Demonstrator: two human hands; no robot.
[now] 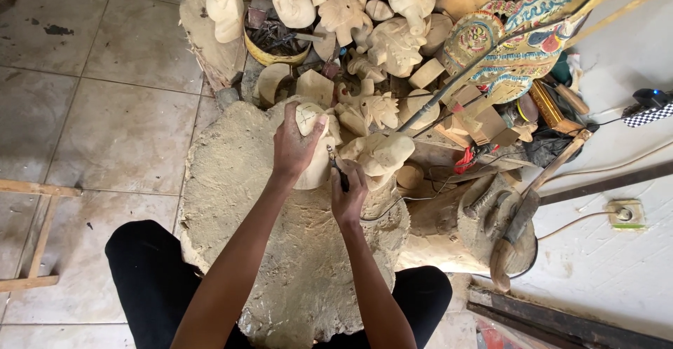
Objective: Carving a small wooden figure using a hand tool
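Observation:
My left hand (294, 145) grips a pale, rounded piece of carved wood (310, 119) that stands on a big rough wooden block (245, 202). Pencil lines show on the piece's top. My right hand (348, 195) holds a small dark carving tool (339, 173), its tip against the right side of the piece. Both forearms reach out from my lap over the block.
Many unfinished pale wood carvings (392, 40) lie heaped beyond the block. A yellow bowl of metal tools (275, 44) sits among them. A painted flat puppet on sticks (512, 47) lies at right. A wall socket with cable (624, 213) and a wooden frame (35, 237) sit on the tiled floor.

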